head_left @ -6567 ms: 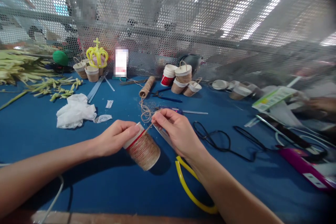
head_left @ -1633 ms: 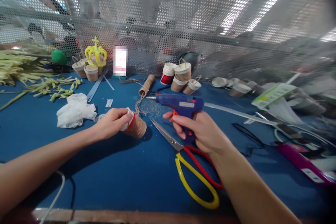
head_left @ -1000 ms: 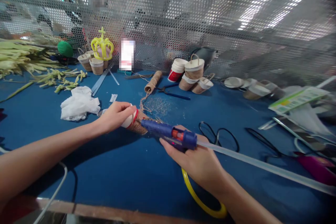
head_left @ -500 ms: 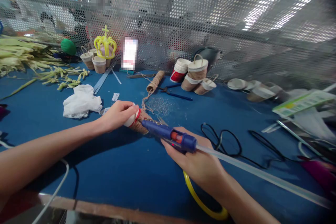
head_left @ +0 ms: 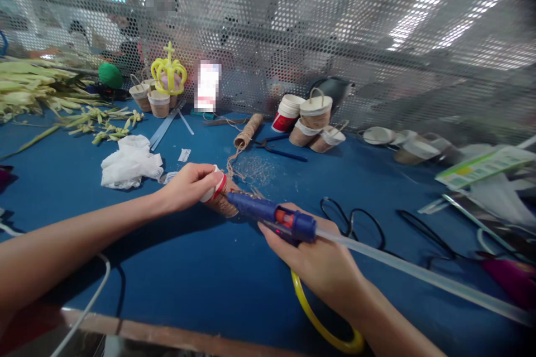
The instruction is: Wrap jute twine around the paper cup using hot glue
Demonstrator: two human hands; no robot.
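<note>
My left hand [head_left: 195,183] is closed on the rim end of a paper cup [head_left: 224,201], tipped on its side. Brown twine wraps part of the cup, and its red and white surface shows near the rim. In my right hand [head_left: 310,256] is a blue hot glue gun [head_left: 268,213] with a long clear glue stick [head_left: 402,268] sticking out of its back. The gun's nozzle meets or nearly meets the cup beside the twine. A strand of twine [head_left: 230,164] runs from the cup to a twine roll [head_left: 248,131] behind it.
Pliers [head_left: 280,149] lie beyond the cup, near stacked paper cups [head_left: 288,110] and twine-covered baskets [head_left: 316,109]. Crumpled white cloth [head_left: 129,162] rests at left. Black cable [head_left: 355,223] coils at right. A perforated metal screen [head_left: 251,28] stands behind the blue table [head_left: 176,268].
My left hand, the cup and the glue gun have shifted very slightly right and down in view. Both grips stay the same.
</note>
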